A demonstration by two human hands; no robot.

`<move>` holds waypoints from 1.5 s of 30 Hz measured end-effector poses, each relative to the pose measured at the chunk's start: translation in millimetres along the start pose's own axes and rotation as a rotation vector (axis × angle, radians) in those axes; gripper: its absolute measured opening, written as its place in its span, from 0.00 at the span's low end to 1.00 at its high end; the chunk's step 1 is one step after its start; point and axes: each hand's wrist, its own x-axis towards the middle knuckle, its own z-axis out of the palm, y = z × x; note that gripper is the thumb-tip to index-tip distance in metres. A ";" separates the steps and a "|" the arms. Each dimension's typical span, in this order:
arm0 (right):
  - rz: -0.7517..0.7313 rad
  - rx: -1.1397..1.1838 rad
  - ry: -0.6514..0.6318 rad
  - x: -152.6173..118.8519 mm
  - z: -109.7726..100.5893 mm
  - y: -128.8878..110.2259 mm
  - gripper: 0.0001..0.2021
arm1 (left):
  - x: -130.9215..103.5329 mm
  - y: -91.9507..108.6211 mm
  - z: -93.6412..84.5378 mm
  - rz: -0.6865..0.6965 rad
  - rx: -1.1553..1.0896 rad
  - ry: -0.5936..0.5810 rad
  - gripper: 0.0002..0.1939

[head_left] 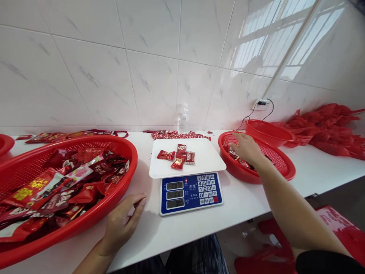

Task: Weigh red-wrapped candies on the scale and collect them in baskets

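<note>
My right hand (pixel 247 148) hangs over the round red basket (pixel 288 167) on the right, fingers apart, with small wrapped candies (pixel 239 159) under it. My left hand (pixel 121 220) rests on the white table beside the large red basket (pixel 132 167), its fingers loosely curled in and the thumb close to the index finger, with nothing visible in them. Between the hands stands a blue digital scale (pixel 191 193) with a white pan (pixel 159 170). Several red wrapped candies (pixel 178 161) lie on the pan. The scale's top display seems to read 0.058.
Packets in red and maroon wrappers (pixel 57 186) fill the large basket. Behind the scale are a clear bottle (pixel 184 118) and a row of patterned sachets (pixel 176 134). Another red basket (pixel 270 131), tied red bags (pixel 327 125) and a wall socket (pixel 261 104) with cables are at right.
</note>
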 end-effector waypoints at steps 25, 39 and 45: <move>-0.153 0.078 0.004 19.8 13.9 -14.1 0.16 | -1.4 2.5 -3.0 -0.024 -0.036 -0.005 0.05; -0.865 0.366 -0.506 -10.6 47.1 -150.4 0.20 | -3.9 0.3 -5.5 -0.085 -0.024 0.015 0.05; -0.648 0.380 -0.402 -10.1 39.1 -127.9 0.14 | -2.6 3.3 -4.8 -0.094 -0.062 -0.025 0.05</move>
